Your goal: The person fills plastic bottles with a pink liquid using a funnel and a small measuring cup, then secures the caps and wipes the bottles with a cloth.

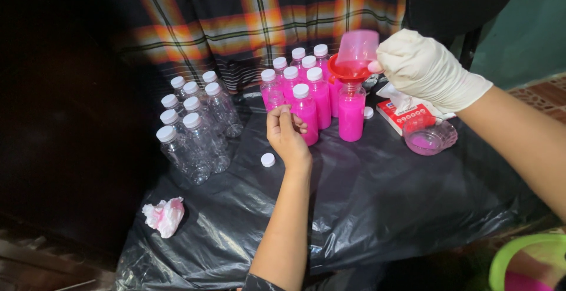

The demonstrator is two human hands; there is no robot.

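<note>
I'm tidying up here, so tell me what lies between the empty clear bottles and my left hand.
In the head view, one loose white cap lies on the black plastic sheet between the empty clear bottles and the left hand; otherwise that stretch is bare.

Dim scene lit from the front; the left of the frame falls into black shadow, and glare streaks the black plastic sheet.
</note>
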